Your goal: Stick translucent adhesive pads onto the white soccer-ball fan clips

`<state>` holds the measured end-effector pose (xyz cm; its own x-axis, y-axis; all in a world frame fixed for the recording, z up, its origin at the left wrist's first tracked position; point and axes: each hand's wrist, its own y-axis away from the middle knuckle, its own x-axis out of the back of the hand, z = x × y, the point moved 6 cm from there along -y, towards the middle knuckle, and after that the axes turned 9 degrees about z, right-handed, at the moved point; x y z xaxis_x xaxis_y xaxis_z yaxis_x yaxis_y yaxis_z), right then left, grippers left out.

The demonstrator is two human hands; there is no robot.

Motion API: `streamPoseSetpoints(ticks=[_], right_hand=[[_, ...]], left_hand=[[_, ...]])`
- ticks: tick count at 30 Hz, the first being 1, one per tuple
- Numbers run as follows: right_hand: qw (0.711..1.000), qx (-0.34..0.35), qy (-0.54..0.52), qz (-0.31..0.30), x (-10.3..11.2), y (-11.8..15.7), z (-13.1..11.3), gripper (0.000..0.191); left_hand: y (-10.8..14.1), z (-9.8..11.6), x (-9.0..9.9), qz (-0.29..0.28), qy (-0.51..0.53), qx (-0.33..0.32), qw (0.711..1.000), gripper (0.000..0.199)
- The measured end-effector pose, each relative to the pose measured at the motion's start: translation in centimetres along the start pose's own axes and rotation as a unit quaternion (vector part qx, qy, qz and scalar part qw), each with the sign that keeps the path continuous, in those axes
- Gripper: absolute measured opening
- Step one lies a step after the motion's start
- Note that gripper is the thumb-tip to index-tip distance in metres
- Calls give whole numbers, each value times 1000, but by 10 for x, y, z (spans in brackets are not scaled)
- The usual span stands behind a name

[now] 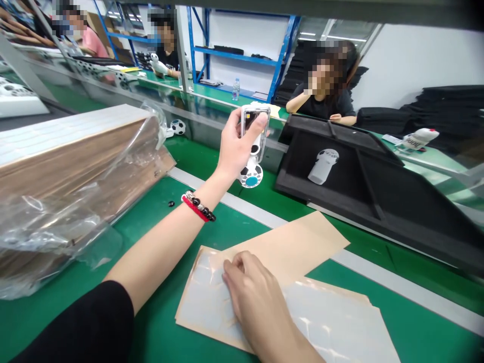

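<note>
Green bench [170, 322]: L hand [236, 148] fingers grip toy [254, 146], R hand [257, 297] fingers curled on sticker sheet [325, 322].

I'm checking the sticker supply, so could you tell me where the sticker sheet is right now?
The sticker sheet lies flat on the green table, bottom centre of the head view, under the right hand.

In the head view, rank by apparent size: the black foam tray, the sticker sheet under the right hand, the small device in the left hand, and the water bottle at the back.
1. black foam tray
2. sticker sheet, close to the camera, so its rank against the tray is unsure
3. small device held up in the left hand
4. water bottle, far off

The right hand rests on the sheet.
</note>
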<state>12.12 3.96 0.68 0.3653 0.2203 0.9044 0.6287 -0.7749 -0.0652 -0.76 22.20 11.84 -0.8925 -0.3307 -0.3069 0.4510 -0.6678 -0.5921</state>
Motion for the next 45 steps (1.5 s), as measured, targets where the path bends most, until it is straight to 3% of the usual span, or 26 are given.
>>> streamPoseSetpoints(ticks=[8,11,13,16,18,22,26,29,33,45], right_hand=[[1000,-10,-17,23,3,-2,3,13],[992,-41,-118,-13,15,0,7,14],[962,-86,-246,-82,26,4,10,11],[875,-136,-435,-163,57,6,14,6],[846,-125,-508,-104,93,2,23,16],[861,-108,-478,136,161,4,51,25],[883,-126,-384,238,187,16,60,24],[890,-117,-352,266,193,18,57,20],[890,-118,-363,248,191,17,55,16],[886,-120,-381,234,191,18,56,20]], left_hand=[[8,16,-3,-14,-21,-22,999,42],[13,22,-7,-31,-17,-32,999,45],[19,28,-12,-52,-22,-50,997,47],[31,44,-22,-90,-42,-128,987,45],[43,59,-30,-129,-53,-228,964,44],[72,82,-49,-226,-86,-412,879,43],[87,89,-58,-243,-114,-476,837,30],[93,91,-61,-252,-129,-504,816,27],[96,92,-63,-270,-130,-517,802,25],[97,96,-64,-269,-134,-516,802,19]])
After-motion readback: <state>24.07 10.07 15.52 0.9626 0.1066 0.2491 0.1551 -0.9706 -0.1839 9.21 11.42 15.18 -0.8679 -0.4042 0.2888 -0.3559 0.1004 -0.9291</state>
